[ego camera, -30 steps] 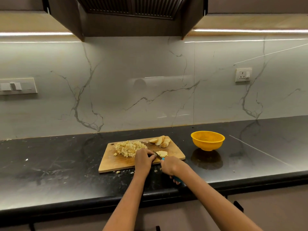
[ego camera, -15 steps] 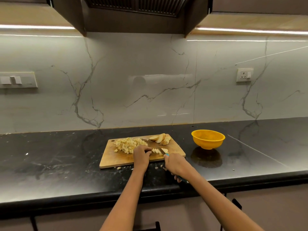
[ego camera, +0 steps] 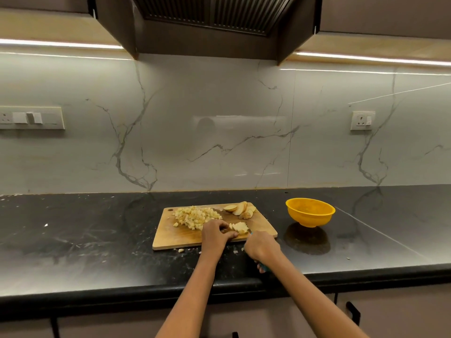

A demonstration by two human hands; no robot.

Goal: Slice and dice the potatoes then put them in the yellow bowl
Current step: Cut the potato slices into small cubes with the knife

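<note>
My left hand (ego camera: 216, 232) rests on the wooden cutting board (ego camera: 170, 236), fingers curled over a potato slice (ego camera: 239, 226) and pinning it to the wood. My right hand (ego camera: 261, 246) is just to the right of it at the board's near edge, wrapped round the teal handle of a knife (ego camera: 264, 267); the handle end pokes out below my fist, and only a sliver of blade shows between my hands, beside the slice. Just beyond my left hand lies the heap of diced potato (ego camera: 195, 215), and past my right hand, at the board's far corner, a few uncut potato slices (ego camera: 240, 209) lean together. The yellow bowl (ego camera: 310, 212) stands on the black tabletop (ego camera: 85, 240), to the right of my right hand and apart from the board. A few stray potato bits (ego camera: 181, 250) lie on the tabletop near my left wrist.
</note>
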